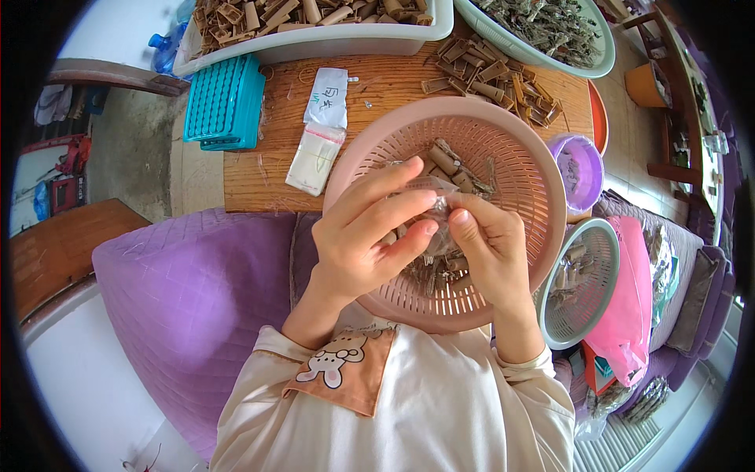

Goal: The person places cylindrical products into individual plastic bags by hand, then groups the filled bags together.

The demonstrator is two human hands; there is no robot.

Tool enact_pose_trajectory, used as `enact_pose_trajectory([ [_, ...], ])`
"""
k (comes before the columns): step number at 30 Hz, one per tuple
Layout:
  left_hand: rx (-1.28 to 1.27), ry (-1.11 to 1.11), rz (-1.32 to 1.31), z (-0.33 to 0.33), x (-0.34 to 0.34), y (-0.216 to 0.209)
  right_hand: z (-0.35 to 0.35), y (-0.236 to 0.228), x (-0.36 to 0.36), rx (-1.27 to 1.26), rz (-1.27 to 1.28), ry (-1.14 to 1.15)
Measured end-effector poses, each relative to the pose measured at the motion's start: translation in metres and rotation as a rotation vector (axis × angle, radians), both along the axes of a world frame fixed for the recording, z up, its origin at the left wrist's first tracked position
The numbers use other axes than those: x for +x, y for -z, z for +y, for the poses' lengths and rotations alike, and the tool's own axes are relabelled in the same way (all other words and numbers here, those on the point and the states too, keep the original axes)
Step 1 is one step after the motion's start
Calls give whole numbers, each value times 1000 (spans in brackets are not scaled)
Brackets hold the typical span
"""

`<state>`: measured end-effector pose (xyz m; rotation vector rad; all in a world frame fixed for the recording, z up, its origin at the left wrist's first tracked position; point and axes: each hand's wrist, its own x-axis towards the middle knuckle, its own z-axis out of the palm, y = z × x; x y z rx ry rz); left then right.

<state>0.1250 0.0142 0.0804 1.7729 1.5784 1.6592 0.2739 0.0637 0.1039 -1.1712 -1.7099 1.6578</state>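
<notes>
Over a pink slotted plastic basket (pixel 543 181), both hands meet at a small clear plastic bag (pixel 437 226). My right hand (pixel 497 245) pinches the bag's gathered top between thumb and forefinger. From the other side my left hand (pixel 362 224) curves round the bag, its fingers partly spread and the fingertips against the plastic. The bag's contents are mostly hidden by the fingers. Inside the basket lie short brown tubular pieces (pixel 444 160) and grey-brown dried strands (pixel 429 277).
A white tub (pixel 338 49) of brown pieces, a loose pile (pixel 495 75) and a pale green basket (pixel 604 47) occupy the table's far side. Teal baskets (pixel 224 102) and white packets (pixel 316 157) stand left. Rightward are a purple container (pixel 578 157) and a grey-green basket (pixel 607 295).
</notes>
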Motion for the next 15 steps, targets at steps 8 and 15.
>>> enact_pose_trajectory([
  [8,32,-20,98,5,-2,-2,-1,4,-9,185,82,13],
  [15,-59,-21,84,8,0,-1,-4,2,-10,377,-6,-62],
])
